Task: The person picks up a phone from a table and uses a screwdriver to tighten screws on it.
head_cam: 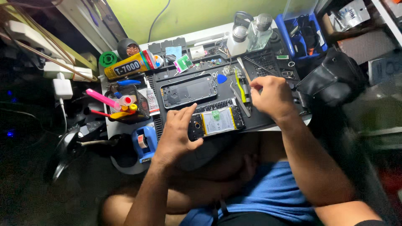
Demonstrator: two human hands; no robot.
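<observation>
An opened phone (pixel 217 122) with its white battery showing lies at the near edge of a black work mat (pixel 268 71). My left hand (pixel 178 136) rests on the phone's left end, fingers spread over it. A separate phone frame or back panel (pixel 189 90) lies just beyond on the mat. My right hand (pixel 270 97) hovers over the mat's right side, fingertips pinched next to tweezers and a yellow-handled tool (pixel 240 86). What the fingers pinch is too small to tell.
A yellow glue tube (pixel 127 65), a mesh holder with pens (pixel 123 102), a blue tape dispenser (pixel 144 142), two clear bottles (pixel 251 33), a blue bin (pixel 301 35) and a black bag (pixel 335 77) surround the mat. Power strips and cables hang at the left.
</observation>
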